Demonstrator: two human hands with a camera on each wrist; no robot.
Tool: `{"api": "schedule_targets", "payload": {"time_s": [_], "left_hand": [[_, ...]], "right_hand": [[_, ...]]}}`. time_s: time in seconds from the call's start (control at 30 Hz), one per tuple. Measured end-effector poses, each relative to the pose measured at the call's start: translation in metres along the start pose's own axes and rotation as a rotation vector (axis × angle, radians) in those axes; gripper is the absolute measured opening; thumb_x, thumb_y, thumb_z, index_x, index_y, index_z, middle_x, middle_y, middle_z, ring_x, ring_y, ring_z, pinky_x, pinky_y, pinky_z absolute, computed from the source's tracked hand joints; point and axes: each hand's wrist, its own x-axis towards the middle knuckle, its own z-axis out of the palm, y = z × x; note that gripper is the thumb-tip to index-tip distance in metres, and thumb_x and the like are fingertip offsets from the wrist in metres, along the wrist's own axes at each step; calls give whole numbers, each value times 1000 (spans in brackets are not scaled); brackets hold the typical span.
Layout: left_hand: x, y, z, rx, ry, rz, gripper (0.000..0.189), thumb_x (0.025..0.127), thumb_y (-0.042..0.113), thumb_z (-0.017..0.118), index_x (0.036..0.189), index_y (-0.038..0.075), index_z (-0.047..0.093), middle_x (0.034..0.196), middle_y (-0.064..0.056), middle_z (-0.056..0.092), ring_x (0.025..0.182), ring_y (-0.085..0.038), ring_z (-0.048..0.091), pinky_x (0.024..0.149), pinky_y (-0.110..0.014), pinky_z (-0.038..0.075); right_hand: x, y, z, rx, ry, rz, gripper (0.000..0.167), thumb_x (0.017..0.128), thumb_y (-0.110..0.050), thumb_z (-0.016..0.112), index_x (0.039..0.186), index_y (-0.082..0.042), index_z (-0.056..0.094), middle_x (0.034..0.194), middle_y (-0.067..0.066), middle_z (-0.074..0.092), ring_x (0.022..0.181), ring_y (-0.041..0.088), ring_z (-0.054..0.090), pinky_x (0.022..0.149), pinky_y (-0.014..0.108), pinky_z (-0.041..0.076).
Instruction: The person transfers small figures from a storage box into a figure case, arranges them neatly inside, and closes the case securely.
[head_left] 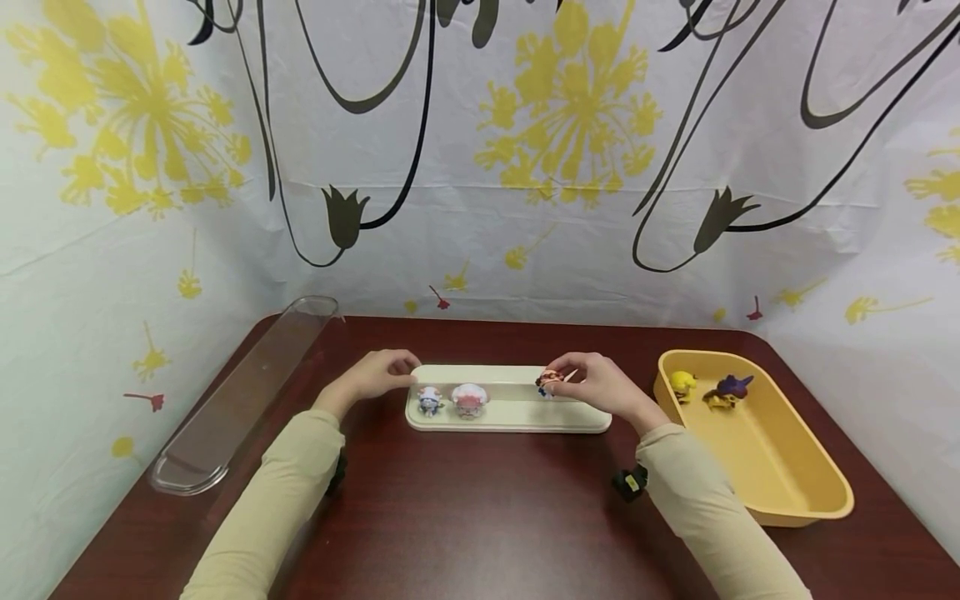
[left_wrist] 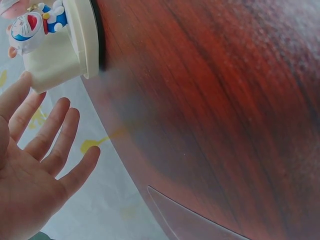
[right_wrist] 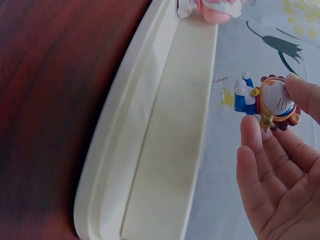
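Observation:
A long cream stepped display stand lies across the middle of the table. My left hand is at its left end, fingers spread and fairly straight, thumb and index fingertips right at the stand's back corner. Between the thumb and fingertips of my right hand is a small toy figurine with a brown mane, blue body and yellow star, held over the stand's right half. On the stand's left part stand a blue-and-white figurine and a pink-and-white figurine.
At the right, a yellow bin holds a yellow figurine and a purple-and-yellow figurine. A clear plastic cover lies along the table's left edge. Behind the table hangs a patterned white cloth.

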Motion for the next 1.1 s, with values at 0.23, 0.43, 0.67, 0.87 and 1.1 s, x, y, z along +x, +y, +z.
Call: {"api": "schedule_targets", "payload": {"time_s": [0.23, 0.43, 0.67, 0.87, 1.1], "left_hand": [[0, -2, 1, 2, 5, 3, 26, 84, 20, 61, 107, 7, 59, 93, -5, 58, 87, -21, 55, 76, -38, 44], [1, -3, 1, -3, -1, -2, 27, 85, 21, 61, 107, 7, 59, 94, -5, 58, 88, -21, 54, 76, -38, 44], [1, -3, 2, -2, 0, 5, 28, 85, 21, 61, 108, 7, 59, 94, -5, 58, 88, -21, 54, 77, -38, 43], [0, -2, 1, -6, 0, 3, 27, 85, 21, 60, 108, 7, 59, 94, -5, 58, 88, -21, 54, 76, -38, 43], [1, -1, 0, -5, 2, 7, 26, 84, 21, 61, 106, 8, 59, 93, -4, 58, 87, -20, 54, 76, -38, 44]], "right_hand": [[3, -3, 19, 60, -7, -25, 21, 78, -23, 68, 95, -11, 64, 84, -3, 60, 71, 14, 58, 62, 29, 46], [5, -3, 34, 105, -10, -14, 22, 79, -22, 67, 97, -10, 63, 85, -1, 60, 72, 14, 58, 63, 30, 46], [8, -1, 49, 91, 6, -17, 22, 78, -22, 68, 96, -10, 63, 84, -3, 61, 71, 11, 58, 64, 28, 46], [11, -1, 57, 73, 32, -30, 22, 78, -19, 68, 96, -7, 63, 82, -1, 61, 69, 11, 59, 63, 27, 46], [13, -4, 64, 80, 35, -30, 21, 78, -18, 68, 94, -6, 63, 80, -1, 61, 69, 12, 58, 62, 26, 46]]}}
